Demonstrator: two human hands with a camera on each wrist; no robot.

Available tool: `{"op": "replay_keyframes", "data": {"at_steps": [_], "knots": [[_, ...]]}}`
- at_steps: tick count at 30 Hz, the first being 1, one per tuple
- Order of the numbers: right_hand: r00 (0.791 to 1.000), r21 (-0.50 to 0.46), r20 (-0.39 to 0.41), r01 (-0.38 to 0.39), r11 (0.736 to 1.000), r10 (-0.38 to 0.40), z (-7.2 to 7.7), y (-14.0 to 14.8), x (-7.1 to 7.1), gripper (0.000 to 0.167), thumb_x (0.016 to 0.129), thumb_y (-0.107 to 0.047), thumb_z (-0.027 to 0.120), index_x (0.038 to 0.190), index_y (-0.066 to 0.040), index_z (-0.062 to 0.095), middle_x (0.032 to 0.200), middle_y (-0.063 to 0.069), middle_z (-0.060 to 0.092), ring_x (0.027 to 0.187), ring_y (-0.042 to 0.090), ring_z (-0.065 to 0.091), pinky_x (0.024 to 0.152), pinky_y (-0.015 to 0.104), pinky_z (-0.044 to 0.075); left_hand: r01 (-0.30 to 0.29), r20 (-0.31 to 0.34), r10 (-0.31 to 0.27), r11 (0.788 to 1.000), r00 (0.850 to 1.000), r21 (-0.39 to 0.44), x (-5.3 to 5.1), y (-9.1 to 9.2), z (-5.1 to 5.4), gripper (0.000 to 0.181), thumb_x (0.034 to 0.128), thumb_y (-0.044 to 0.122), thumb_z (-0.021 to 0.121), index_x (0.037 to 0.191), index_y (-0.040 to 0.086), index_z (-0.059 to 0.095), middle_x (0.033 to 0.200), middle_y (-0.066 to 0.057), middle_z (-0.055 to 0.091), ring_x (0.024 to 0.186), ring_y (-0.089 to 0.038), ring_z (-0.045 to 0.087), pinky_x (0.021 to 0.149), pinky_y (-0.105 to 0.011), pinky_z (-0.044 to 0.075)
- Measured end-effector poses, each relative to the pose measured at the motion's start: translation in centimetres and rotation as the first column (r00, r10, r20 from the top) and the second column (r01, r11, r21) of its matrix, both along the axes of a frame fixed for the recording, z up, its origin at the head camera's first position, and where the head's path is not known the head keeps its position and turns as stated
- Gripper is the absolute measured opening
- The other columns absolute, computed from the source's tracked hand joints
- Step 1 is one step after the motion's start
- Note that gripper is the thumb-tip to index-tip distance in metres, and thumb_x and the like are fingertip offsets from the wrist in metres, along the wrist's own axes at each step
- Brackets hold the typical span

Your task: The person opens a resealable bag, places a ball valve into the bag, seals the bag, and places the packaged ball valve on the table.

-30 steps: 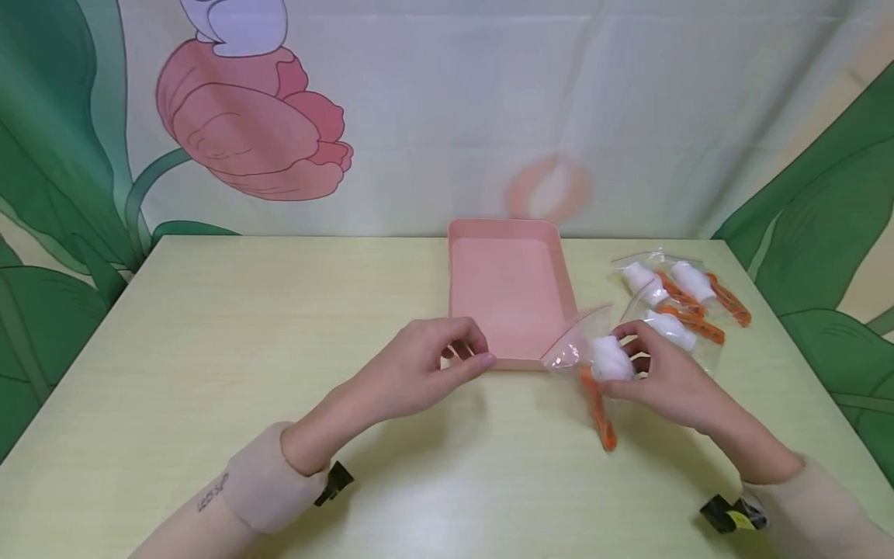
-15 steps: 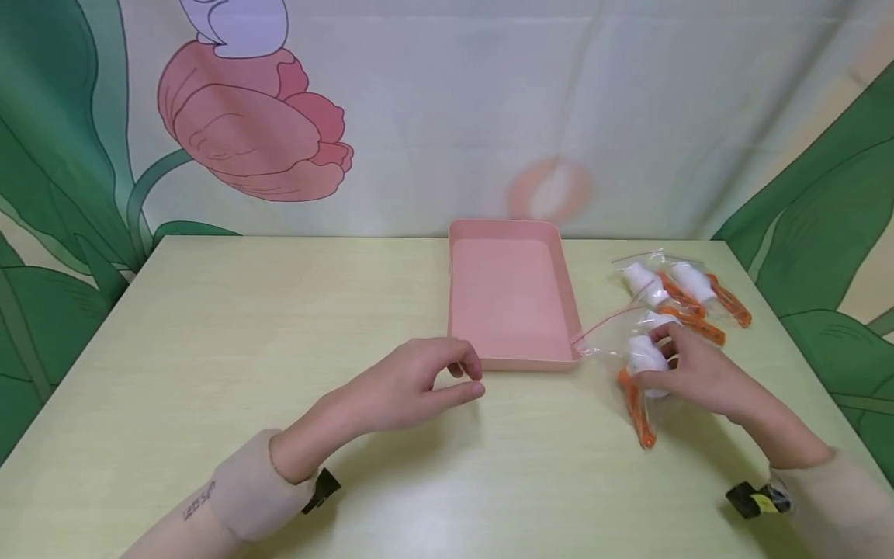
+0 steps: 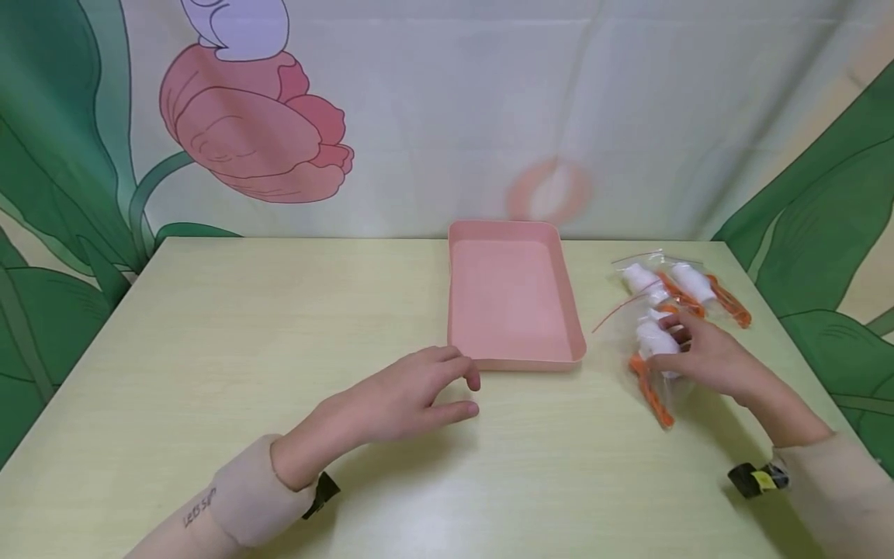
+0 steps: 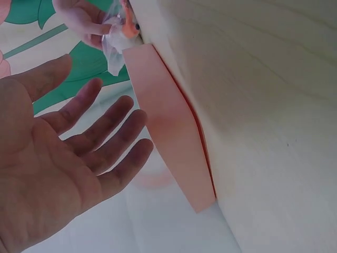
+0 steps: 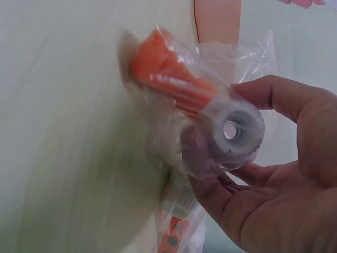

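My right hand (image 3: 719,361) grips a clear zip bag (image 3: 618,338) between thumb and fingers, at the right of the table. Inside it are a white cylindrical piece (image 3: 655,341), whose end has a round hole in the right wrist view, and a long orange plastic piece (image 3: 651,392). Directly behind the held bag, a similar bag is mostly hidden by it and by the hand. My left hand (image 3: 412,396) hovers by the near left corner of a shallow pink tray (image 3: 517,363), fingers spread and holding nothing, as its bare palm (image 4: 47,174) shows in the left wrist view.
Two more clear bags, with white pieces (image 3: 691,281) and orange pieces (image 3: 729,301), lie at the table's back right. A printed curtain (image 3: 405,116) hangs right behind the table's far edge.
My right hand has carried its bag rightward, away from the pink tray, then slightly back toward the other bags. My left hand has drawn a little back from the tray, its fingers spreading apart.
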State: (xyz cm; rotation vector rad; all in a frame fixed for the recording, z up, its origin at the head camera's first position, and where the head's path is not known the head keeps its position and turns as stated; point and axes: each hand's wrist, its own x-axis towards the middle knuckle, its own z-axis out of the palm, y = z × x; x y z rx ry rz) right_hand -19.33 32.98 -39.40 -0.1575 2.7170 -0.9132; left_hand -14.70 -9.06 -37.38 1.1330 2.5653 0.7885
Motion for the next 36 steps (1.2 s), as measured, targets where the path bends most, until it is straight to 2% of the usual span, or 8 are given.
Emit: {"op": "replay_keyframes", "data": {"at_steps": [11, 19, 25, 31, 36], "knots": [[0.999, 0.041, -0.032, 0.022, 0.999, -0.021, -0.2, 1.1, -1.7, 0.074, 0.093, -0.031, 0.075, 0.144, 0.008, 0.040, 0.125, 0.030, 0.053, 0.105, 0.039, 0.054, 0.073, 0.035, 0.052, 0.007, -0.046, -0.009, 0.998, 0.999, -0.054, -0.1, 0.2, -0.2, 0.027, 0.1020, 0.030, 0.067, 0.121, 0.011, 0.063, 0.115, -0.002, 0.061, 0.103, -0.019, 0.056, 0.092, -0.038, 0.048], [0.998, 0.032, -0.049, 0.037, 0.999, -0.035, -0.4, 2.1, -2.3, 0.076, 0.093, -0.038, 0.077, 0.142, 0.008, 0.042, 0.126, 0.033, 0.054, 0.109, 0.042, 0.055, 0.075, 0.038, 0.052, 0.008, -0.025, -0.009, 0.998, 1.000, -0.067, 0.0, 0.2, -0.4, 0.027, 0.1022, 0.030, 0.066, 0.122, 0.012, 0.062, 0.118, -0.003, 0.061, 0.101, -0.019, 0.055, 0.089, -0.038, 0.048], [0.993, 0.033, -0.120, 0.016, 0.999, -0.012, -0.7, 1.9, -2.1, 0.074, 0.092, -0.040, 0.078, 0.138, 0.007, 0.044, 0.124, 0.031, 0.058, 0.110, 0.041, 0.058, 0.077, 0.038, 0.052, 0.008, -0.021, -0.010, 0.996, 1.000, -0.086, 0.0, 0.1, -0.4, 0.027, 0.1023, 0.031, 0.066, 0.122, 0.012, 0.062, 0.122, -0.002, 0.060, 0.104, -0.020, 0.055, 0.091, -0.039, 0.048], [0.986, 0.140, -0.156, -0.036, 0.990, 0.058, -0.3, 1.3, -1.7, 0.076, 0.094, -0.041, 0.075, 0.138, 0.012, 0.043, 0.124, 0.034, 0.057, 0.107, 0.043, 0.058, 0.080, 0.047, 0.052, 0.006, -0.028, -0.008, 0.996, 1.000, -0.087, 0.0, 0.1, -0.6, 0.029, 0.1024, 0.033, 0.066, 0.123, 0.013, 0.062, 0.125, -0.001, 0.058, 0.106, -0.019, 0.055, 0.091, -0.039, 0.047], [0.983, 0.169, -0.172, -0.041, 0.985, 0.070, 0.1, 0.7, -0.9, 0.081, 0.095, -0.043, 0.074, 0.139, 0.016, 0.040, 0.124, 0.035, 0.056, 0.107, 0.045, 0.057, 0.084, 0.055, 0.052, -0.006, -0.043, 0.003, 0.998, 0.999, -0.065, 0.2, 0.4, -0.9, 0.034, 0.1024, 0.032, 0.066, 0.127, 0.010, 0.059, 0.125, -0.004, 0.058, 0.106, -0.020, 0.055, 0.093, -0.041, 0.047]]}}
